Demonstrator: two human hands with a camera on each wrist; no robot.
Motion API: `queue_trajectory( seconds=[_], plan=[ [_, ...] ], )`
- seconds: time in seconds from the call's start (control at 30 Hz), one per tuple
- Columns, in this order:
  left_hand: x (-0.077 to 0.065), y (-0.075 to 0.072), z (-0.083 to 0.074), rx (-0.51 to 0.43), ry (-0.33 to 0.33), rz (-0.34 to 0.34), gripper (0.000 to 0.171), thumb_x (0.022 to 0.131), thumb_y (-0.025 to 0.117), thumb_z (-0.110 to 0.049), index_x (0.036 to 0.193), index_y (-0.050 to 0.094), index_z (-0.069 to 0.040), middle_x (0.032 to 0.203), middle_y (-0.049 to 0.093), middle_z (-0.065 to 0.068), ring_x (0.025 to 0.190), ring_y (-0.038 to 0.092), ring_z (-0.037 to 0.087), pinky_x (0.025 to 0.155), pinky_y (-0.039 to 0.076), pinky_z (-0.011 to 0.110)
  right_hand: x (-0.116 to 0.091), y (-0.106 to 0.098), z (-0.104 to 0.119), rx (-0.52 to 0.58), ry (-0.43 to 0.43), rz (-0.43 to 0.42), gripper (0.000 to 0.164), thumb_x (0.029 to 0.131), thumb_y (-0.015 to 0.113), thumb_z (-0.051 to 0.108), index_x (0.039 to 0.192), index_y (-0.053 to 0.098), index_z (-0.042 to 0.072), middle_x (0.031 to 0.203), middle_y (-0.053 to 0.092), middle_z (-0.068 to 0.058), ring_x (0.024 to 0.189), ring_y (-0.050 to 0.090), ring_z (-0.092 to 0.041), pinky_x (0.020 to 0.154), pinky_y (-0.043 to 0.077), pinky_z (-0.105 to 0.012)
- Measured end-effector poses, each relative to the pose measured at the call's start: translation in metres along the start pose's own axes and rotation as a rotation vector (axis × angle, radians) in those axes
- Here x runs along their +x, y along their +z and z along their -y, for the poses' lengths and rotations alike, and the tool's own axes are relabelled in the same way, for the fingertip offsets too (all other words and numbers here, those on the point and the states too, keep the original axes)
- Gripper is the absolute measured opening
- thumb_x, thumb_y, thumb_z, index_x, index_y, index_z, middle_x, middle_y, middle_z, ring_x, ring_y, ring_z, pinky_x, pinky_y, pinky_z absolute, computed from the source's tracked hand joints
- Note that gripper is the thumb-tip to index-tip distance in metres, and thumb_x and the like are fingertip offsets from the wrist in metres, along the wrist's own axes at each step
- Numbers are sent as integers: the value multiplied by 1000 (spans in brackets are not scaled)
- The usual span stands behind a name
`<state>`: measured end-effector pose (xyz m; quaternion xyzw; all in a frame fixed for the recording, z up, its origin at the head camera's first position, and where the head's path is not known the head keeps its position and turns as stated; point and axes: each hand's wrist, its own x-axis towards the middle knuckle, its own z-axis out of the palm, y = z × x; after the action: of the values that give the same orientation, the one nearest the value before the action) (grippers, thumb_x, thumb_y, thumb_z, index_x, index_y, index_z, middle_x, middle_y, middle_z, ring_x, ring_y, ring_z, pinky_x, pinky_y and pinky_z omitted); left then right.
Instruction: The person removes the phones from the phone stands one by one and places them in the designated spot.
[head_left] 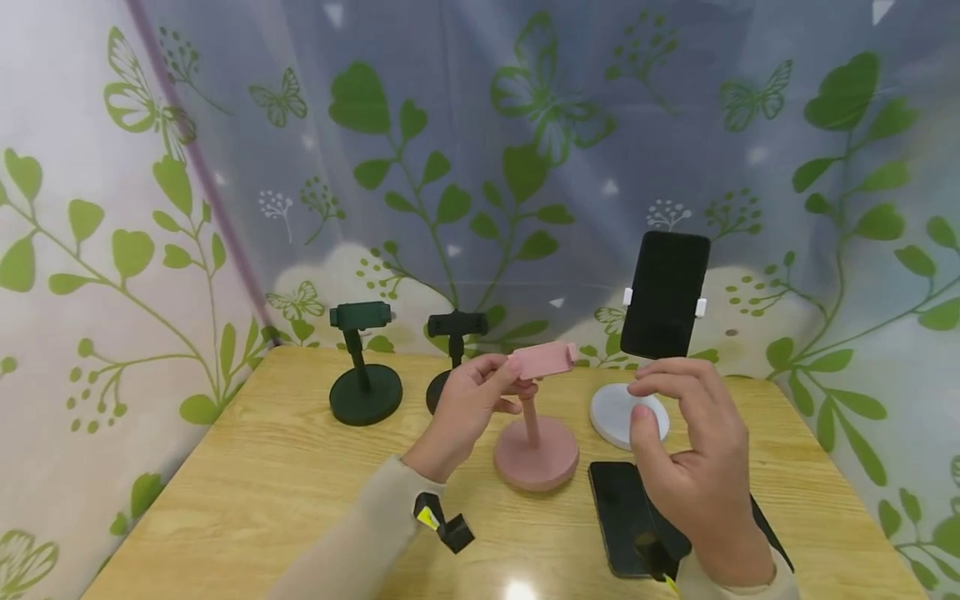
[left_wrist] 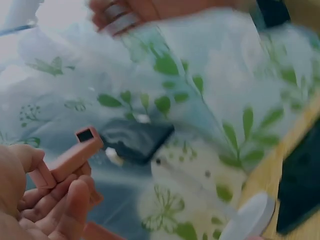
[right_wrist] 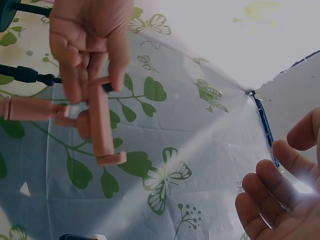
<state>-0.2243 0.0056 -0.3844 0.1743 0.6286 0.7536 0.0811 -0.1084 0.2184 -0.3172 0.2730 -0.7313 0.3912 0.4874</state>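
Observation:
My left hand (head_left: 468, 408) grips the left end of the cradle on a pink phone stand (head_left: 536, 454); the stand's round base sits on the table. In the left wrist view, thumb and fingers lie around the pink cradle (left_wrist: 77, 160). My right hand (head_left: 697, 458) hovers over dark phones with its fingers loosely bent, holding nothing; the right wrist view shows its fingers (right_wrist: 272, 192) apart from the pink cradle. Behind it, a white phone stand (head_left: 626, 417) bears an upright black phone (head_left: 666, 293). Below, a black phone (head_left: 618, 517) lies flat, and other dark shapes are partly hidden.
To the left stands a dark green phone stand (head_left: 366, 393). Behind my left hand, a black phone stand (head_left: 456, 325) is partly covered. The wooden table (head_left: 262, 475) ends at a leaf-patterned curtain (head_left: 420, 208). Small wrist cameras (head_left: 446, 523) sit at my sleeves.

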Motion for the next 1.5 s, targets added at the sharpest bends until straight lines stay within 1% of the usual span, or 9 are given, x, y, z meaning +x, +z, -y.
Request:
queue_trajectory(
  seconds=[0.13,0.23,0.43,0.73,0.97,1.1,1.23,1.37,1.5],
  plan=[
    [12,1,10,103,50,-28,42,104,65,-37,133,65,-7,114,74,11,107,73,23,82,61,35,-1,1,2,10,-3,-3,16,84,56,-2,94,67,-7,101,62,-24,105,58,-13,94,43,-21],
    [25,1,17,160,63,-17,44,104,64,-36,137,63,-8,117,73,11,107,72,22,86,60,41,1,2,3,14,-11,-5,16,85,55,0,93,67,-7,100,61,-24,104,58,-15,95,43,-21],
    [47,4,21,168,48,36,40,105,62,-33,134,63,-5,115,74,12,103,73,19,88,60,42,1,1,4,21,4,8,16,85,55,0,94,68,-6,101,62,-24,104,58,-16,93,44,-21],
    [54,0,17,194,70,68,42,109,56,-28,143,58,-6,124,71,18,112,70,26,100,50,60,1,3,1,19,16,59,18,87,56,1,98,68,-5,106,63,-22,107,58,-15,90,44,-20],
    [57,-6,14,326,69,40,44,107,57,-36,143,62,-11,112,75,12,105,72,25,88,59,45,-2,5,0,8,35,94,20,83,59,-3,100,68,-4,108,63,-20,107,58,-17,90,42,-19],
    [50,-10,9,506,39,48,51,105,58,-45,147,57,-17,107,74,3,100,71,22,83,58,37,-6,7,-3,-5,65,120,22,82,60,-5,102,68,-2,111,63,-16,105,56,-18,90,41,-19],
    [28,-14,-2,686,52,69,54,105,59,-48,150,52,-20,104,70,-7,93,66,12,82,55,39,-8,7,-4,-37,100,147,24,83,61,-7,104,67,0,113,63,-13,103,54,-18,90,40,-19],
    [-2,-17,-16,770,161,79,45,106,59,-42,144,57,-19,100,70,-9,87,65,6,78,55,36,-10,7,-5,-62,119,174,25,83,61,-7,106,67,1,115,62,-13,104,54,-17,92,40,-18],
    [-29,-24,-40,794,354,41,32,105,63,-35,133,65,-21,101,70,-10,86,66,3,77,57,30,-8,10,-8,-52,89,168,24,83,61,-5,105,67,1,115,62,-14,104,55,-18,92,40,-18]
  ],
)
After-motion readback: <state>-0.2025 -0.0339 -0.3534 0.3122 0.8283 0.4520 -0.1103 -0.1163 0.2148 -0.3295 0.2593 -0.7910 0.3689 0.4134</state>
